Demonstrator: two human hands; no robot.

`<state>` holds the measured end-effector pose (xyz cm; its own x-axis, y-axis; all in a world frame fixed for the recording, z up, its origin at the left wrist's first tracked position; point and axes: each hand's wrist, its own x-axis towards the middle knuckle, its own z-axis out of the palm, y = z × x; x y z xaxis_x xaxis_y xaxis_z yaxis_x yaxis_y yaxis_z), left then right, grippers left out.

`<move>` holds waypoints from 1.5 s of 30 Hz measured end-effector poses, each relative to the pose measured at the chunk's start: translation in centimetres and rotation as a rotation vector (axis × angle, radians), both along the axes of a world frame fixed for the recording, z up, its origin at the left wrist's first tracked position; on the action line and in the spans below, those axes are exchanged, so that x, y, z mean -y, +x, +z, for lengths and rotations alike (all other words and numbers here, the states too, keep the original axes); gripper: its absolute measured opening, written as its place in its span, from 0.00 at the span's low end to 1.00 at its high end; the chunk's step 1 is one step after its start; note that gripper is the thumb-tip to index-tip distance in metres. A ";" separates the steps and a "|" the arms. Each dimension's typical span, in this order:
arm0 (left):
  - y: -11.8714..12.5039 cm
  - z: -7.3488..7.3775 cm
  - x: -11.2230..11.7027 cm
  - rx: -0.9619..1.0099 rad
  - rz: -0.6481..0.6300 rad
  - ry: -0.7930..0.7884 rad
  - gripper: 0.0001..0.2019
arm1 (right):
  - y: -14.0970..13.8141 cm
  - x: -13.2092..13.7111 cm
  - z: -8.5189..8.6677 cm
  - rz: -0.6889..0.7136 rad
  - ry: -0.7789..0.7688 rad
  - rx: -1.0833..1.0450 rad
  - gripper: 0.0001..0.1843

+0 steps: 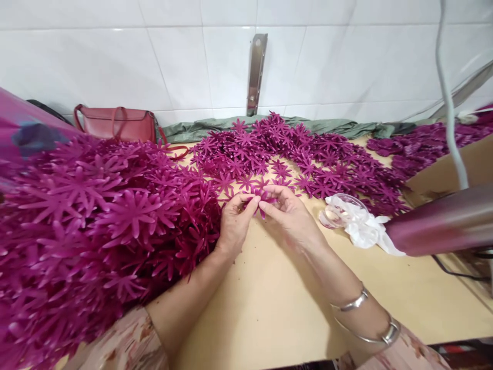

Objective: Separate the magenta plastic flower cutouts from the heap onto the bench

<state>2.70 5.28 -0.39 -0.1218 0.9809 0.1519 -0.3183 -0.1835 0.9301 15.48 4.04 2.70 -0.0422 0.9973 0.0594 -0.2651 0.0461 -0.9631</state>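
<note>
Between my two hands is a small purple artificial flower piece (263,211) with narrow petals. My left hand (235,218) pinches it from the left, thumb and forefinger closed. From the right, my right hand (287,210) grips it the same way, and the two thumbs nearly meet. My fingers cover much of the piece. Just beyond them lies a loose spread of similar purple flower pieces (246,146). Left of my left hand rises a large heap of purple flowers (131,213), close to my forearm.
A clear round dish (339,210) and crumpled white plastic (367,231) lie right of my hands, beside a purple-silver cylinder (442,221). A grey cable (449,97) hangs above it. At the back are a red handbag (119,123), green cloth (192,128) and a metal bracket (257,74).
</note>
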 end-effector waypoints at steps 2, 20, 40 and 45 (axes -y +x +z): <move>-0.4 0.2 0.2 -0.006 -0.035 -0.008 0.15 | 0.1 0.2 0.1 0.030 -0.018 -0.023 0.27; -2.1 0.9 1.8 -0.046 -0.163 -0.116 0.12 | 1.0 1.2 -1.1 -0.218 0.461 0.552 0.17; -2.0 0.4 1.8 0.078 -0.106 -0.130 0.09 | 2.6 0.0 -1.1 -0.255 0.158 0.217 0.17; -2.1 0.5 1.8 0.026 -0.108 -0.076 0.09 | 2.4 0.7 -0.6 -0.227 0.123 0.296 0.15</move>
